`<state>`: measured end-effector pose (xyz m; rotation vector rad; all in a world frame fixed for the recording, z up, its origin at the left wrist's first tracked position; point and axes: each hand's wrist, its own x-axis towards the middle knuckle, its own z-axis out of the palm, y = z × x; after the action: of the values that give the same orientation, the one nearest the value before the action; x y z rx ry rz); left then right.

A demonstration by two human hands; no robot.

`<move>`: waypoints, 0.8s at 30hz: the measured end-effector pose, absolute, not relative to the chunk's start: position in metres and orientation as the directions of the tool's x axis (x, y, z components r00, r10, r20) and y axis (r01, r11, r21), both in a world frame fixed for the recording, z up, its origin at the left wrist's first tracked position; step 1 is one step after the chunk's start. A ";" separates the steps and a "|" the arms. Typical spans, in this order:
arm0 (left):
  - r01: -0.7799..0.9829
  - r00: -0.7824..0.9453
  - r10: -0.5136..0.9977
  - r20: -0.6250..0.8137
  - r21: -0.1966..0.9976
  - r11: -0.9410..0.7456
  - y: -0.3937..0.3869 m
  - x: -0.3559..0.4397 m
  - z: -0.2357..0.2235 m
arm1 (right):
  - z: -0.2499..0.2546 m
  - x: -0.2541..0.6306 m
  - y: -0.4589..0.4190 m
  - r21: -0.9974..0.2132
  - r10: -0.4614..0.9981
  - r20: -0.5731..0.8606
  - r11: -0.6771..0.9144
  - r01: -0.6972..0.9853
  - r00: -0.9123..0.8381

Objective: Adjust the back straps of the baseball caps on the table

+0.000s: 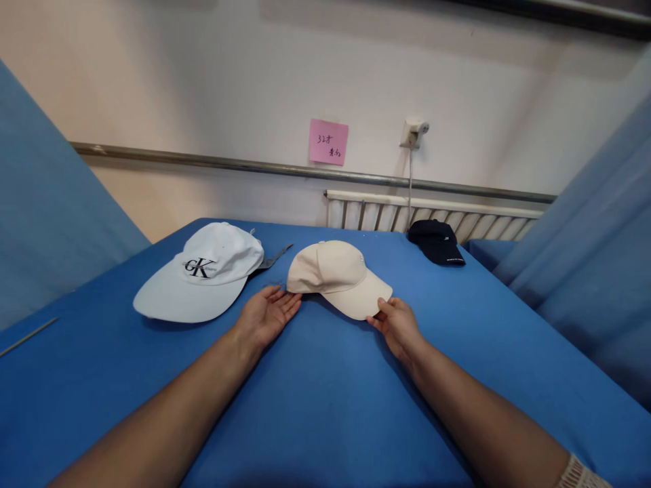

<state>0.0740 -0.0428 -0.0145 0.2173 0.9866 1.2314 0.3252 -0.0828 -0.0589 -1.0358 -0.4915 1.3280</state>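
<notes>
A beige baseball cap (333,271) is in the middle of the blue-covered surface, its brim pointing right and toward me. My right hand (399,327) pinches the edge of that brim between thumb and fingers. At the cap's back edge, my left hand (267,315) lies palm up with fingers stretched out, the fingertips at the rim. Left of it rests a white baseball cap (224,251) with black "CK" lettering and a grey strap behind. Farther back on the right is a dark navy cap (435,238) with small white lettering on its brim.
Blue curtains (51,190) hang on both sides. A metal rail (228,163), a radiator (386,213), a pink note (329,142) and a plugged-in socket (413,133) are at the wall behind. A thin stick (28,337) lies at the left edge.
</notes>
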 end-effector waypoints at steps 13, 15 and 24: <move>-0.396 0.256 0.829 -0.497 0.728 0.559 -0.055 0.090 -0.019 | -0.052 0.343 -0.072 -0.765 0.936 -0.086 0.158 -0.625 0.342; -0.373 0.260 0.829 -0.495 0.740 0.559 -0.053 0.089 -0.017 | -0.046 0.369 -0.061 -0.747 0.861 -0.060 0.298 -0.595 0.506; -0.263 0.287 0.826 -0.485 0.789 0.555 -0.055 0.091 -0.010 | -0.065 0.510 -0.062 -0.804 0.452 -0.095 0.490 -0.336 0.887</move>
<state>0.0915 -0.0549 -0.0100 0.6524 1.0338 0.8006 0.5098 -0.0618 -0.0645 -0.9444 -0.1350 0.4806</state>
